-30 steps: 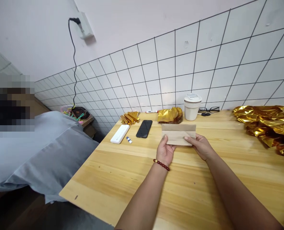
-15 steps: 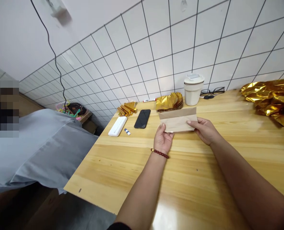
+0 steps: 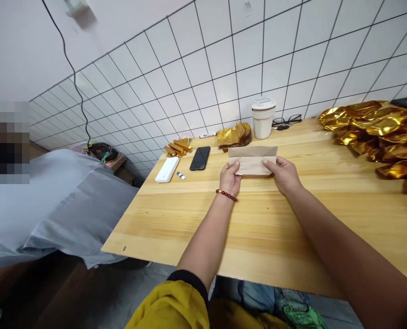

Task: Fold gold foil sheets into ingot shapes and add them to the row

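A folded sheet of light brown paper (image 3: 253, 157) is held between my two hands above the wooden table (image 3: 176, 219). My left hand (image 3: 230, 177) grips its left end, thumb on top, with a dark red bead bracelet at the wrist. At the lower right corner my right hand (image 3: 283, 173) pinches the paper, thumb on top and the other fingers behind it. Just beyond the paper lies a stack of gold foil sheets (image 3: 235, 135).
Beyond are a white lidded cup (image 3: 263, 119), glasses (image 3: 289, 121) and a marker (image 3: 208, 135). Leftward lie a black phone (image 3: 200, 158), a white power bank (image 3: 167, 170), a small blue-white tube (image 3: 180, 175) and gold strips (image 3: 178, 147). Crumpled gold foil (image 3: 371, 128) covers the right. A person in grey (image 3: 62, 196) sits left.
The view has shifted, showing more of the table's near edge and my yellow sleeve. My right thumb has slid slightly inward along the paper; both hands keep hold of it.
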`<action>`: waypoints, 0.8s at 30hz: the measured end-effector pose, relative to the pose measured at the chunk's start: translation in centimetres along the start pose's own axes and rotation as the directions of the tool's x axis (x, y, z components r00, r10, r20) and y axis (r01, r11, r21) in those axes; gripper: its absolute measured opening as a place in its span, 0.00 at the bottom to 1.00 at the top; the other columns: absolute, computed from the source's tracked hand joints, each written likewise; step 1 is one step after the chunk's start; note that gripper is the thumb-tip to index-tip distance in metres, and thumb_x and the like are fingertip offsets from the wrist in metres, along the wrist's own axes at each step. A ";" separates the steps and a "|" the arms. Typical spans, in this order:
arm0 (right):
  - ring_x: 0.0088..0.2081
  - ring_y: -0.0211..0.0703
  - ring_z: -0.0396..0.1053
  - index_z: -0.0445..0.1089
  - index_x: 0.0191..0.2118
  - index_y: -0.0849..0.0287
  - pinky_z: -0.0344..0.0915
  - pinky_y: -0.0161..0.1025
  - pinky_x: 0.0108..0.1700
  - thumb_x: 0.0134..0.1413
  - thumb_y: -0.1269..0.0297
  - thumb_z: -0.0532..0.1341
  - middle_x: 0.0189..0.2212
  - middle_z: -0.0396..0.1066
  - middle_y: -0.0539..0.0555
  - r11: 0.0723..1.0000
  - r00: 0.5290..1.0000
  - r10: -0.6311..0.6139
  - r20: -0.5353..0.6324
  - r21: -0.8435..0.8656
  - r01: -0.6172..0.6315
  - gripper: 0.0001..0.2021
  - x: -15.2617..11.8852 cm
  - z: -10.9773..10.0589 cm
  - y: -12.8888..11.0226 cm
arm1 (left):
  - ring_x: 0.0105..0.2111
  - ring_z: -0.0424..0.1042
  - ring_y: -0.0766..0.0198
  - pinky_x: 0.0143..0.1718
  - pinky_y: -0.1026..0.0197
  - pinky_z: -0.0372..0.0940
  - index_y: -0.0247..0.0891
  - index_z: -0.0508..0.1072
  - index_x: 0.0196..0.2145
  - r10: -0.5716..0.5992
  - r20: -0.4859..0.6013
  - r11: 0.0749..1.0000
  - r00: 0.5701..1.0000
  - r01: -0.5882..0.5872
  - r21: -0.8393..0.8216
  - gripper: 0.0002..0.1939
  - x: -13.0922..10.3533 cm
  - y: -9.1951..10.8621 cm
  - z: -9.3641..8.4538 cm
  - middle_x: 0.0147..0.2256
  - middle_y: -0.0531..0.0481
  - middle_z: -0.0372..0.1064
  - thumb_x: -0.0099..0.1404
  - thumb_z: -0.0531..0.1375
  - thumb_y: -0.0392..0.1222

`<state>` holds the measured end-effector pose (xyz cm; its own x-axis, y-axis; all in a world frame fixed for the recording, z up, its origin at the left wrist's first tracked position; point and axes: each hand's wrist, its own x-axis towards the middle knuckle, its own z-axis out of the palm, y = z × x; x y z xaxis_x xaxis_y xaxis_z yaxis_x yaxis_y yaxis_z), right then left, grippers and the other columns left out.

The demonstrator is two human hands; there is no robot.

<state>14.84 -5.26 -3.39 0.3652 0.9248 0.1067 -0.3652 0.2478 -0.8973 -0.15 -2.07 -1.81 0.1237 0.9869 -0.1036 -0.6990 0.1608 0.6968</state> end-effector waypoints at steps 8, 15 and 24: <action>0.38 0.48 0.77 0.74 0.38 0.54 0.72 0.47 0.48 0.33 0.55 0.75 0.32 0.80 0.50 0.990 0.990 -0.115 -0.075 -0.092 0.108 0.22 -0.9 -0.6 -0.1 | 0.43 0.76 0.56 0.51 0.52 0.66 0.33 0.75 0.32 0.026 0.025 0.998 0.999 -0.028 0.064 0.14 -0.6 0.0 0.1 0.32 0.47 0.78 0.46 0.71 0.33; 0.39 0.48 0.78 0.71 0.46 0.53 0.73 0.45 0.45 0.35 0.56 0.75 0.33 0.80 0.51 0.994 1.000 -0.024 -0.017 -0.110 0.022 0.28 -0.6 -0.9 -0.6 | 0.39 0.77 0.61 0.51 0.54 0.66 0.34 0.75 0.34 0.043 -0.014 0.997 0.999 -0.042 0.059 0.15 -0.3 -0.3 0.1 0.34 0.48 0.78 0.48 0.71 0.34; 0.36 0.48 0.78 0.69 0.44 0.54 0.71 0.48 0.47 0.29 0.58 0.77 0.31 0.80 0.51 0.998 0.997 0.027 -0.079 -0.062 -0.032 0.31 -0.5 -1.1 -1.0 | 0.41 0.76 0.58 0.52 0.52 0.66 0.34 0.76 0.34 0.013 -0.029 0.999 1.000 -0.011 0.050 0.14 -0.3 0.1 0.2 0.34 0.47 0.78 0.48 0.71 0.33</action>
<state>15.96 -6.28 -2.95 0.4218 0.9054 0.0483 -0.3231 0.1998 -0.9250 -0.12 -2.34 -1.63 0.0947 0.9888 -0.1150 -0.6640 0.1488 0.7328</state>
